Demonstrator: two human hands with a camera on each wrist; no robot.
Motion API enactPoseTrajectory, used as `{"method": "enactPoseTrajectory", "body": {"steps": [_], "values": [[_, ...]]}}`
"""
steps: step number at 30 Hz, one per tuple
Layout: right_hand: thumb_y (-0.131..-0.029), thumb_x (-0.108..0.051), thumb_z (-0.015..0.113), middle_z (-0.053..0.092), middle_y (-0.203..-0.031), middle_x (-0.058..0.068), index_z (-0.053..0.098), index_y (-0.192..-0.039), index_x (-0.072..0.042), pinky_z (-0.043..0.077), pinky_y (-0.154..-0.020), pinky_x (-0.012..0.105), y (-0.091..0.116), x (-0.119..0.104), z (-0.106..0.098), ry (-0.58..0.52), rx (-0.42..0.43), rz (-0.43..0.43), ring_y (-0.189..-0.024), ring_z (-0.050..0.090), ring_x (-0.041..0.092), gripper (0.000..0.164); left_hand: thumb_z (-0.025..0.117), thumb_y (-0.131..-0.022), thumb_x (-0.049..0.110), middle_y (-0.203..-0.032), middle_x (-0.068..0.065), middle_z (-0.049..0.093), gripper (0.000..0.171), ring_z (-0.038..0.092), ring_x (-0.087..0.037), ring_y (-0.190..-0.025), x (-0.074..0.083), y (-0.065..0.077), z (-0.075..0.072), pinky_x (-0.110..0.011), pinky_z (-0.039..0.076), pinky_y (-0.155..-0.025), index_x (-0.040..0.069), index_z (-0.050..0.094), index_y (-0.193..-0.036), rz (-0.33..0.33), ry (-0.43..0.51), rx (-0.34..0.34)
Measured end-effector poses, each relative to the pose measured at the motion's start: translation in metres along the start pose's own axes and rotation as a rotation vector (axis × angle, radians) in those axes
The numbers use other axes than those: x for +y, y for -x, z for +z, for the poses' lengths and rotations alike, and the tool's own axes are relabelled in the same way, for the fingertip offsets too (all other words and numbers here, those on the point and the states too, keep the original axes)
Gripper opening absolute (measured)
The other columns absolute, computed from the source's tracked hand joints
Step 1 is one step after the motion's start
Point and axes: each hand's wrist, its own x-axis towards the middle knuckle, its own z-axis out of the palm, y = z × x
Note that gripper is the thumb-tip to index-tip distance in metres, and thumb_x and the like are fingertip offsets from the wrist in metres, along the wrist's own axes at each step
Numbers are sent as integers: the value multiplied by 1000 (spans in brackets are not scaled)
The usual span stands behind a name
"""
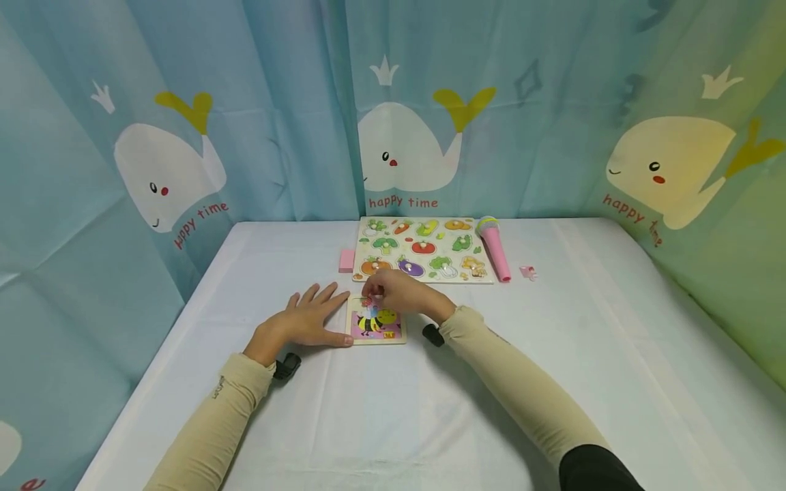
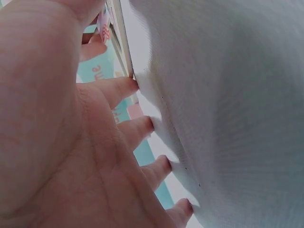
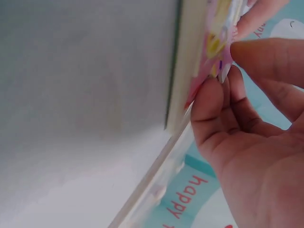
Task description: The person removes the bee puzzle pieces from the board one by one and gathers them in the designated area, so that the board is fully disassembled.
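A small square jigsaw puzzle (image 1: pixel 362 333) with a pale wooden rim and a bee picture lies flat on the white table. My left hand (image 1: pixel 305 319) rests beside it with fingers spread, thumb and index finger touching its left edge. Over the puzzle's top edge, my right hand (image 1: pixel 402 292) pinches a pink puzzle piece (image 3: pixel 227 68) between thumb and fingertips. That piece is tilted against the puzzle's surface in the right wrist view. The right fingers hide part of the puzzle's upper area.
Behind the puzzle lies a large vegetable peg board (image 1: pixel 424 262). A pink toy microphone (image 1: pixel 496 252) leans along its right side, and a small pink piece (image 1: pixel 528 273) lies farther right. A pink block (image 1: pixel 346 260) sits at the board's left. Whale-print curtains (image 1: pixel 295 136) enclose the table.
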Motion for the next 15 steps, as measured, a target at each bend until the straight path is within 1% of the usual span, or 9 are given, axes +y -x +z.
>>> {"method": "enactPoseTrajectory", "body": {"steps": [3, 6, 9, 13, 15], "values": [[-94, 12, 67, 67, -99, 8, 76, -118, 3, 49, -79, 29, 3, -1, 0, 44, -5, -17, -88, 55, 18, 27, 70, -95, 66, -179, -17, 8, 105, 1, -48, -161, 1, 0, 0, -74, 6, -122, 16, 22, -173, -4, -6, 1], [-95, 11, 67, 68, -104, 10, 76, -121, 3, 51, -81, 29, 5, -2, 0, 66, -2, -3, -91, 58, 20, 29, 70, -95, 66, -179, -16, 8, 104, 0, -47, -162, 1, -1, 0, -73, 5, -123, 17, 21, -173, -11, -15, 2], [-96, 9, 68, 69, -109, 11, 77, -121, 1, 54, -86, 30, 7, -2, 1, 90, 1, 31, -96, 61, 20, 29, 70, -95, 66, -179, -17, 8, 104, 1, -48, -161, 1, -1, 0, -74, 5, -122, 16, 22, -173, -10, -12, 4], [-96, 7, 69, 68, -108, 11, 77, -120, 1, 55, -87, 33, 6, 0, 1, 102, -8, 59, -98, 60, 21, 27, 71, -95, 66, -178, -18, 8, 104, 1, -49, -161, 1, -2, 0, -74, 5, -122, 15, 23, -173, -9, -5, 5], [-95, 6, 70, 68, -107, 11, 76, -120, 2, 54, -87, 34, 6, 2, 1, 99, -13, 56, -98, 60, 22, 26, 71, -95, 65, -178, -18, 8, 104, 1, -49, -161, 1, -2, 1, -74, 5, -122, 15, 23, -173, -8, -1, 6]]}}
